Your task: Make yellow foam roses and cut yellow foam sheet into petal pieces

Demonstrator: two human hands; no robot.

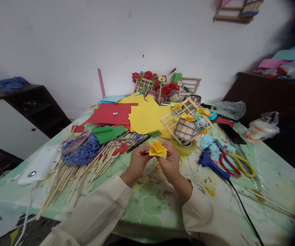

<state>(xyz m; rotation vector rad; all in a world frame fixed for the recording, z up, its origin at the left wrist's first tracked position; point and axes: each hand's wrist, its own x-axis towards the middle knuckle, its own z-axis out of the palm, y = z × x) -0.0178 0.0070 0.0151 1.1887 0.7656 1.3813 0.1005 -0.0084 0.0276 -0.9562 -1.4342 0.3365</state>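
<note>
Over the cluttered table [147,205], the left hand [138,160] and right hand [170,162] pinch a yellow paper flower [158,149] between their fingertips.

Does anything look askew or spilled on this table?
Yes: the stick frame looks askew, its sides slanting, by the tape roll. Sticks splay in a loose heap, and yellow scraps litter the tablecloth. The held yellow flower shows no obvious damage.
</note>
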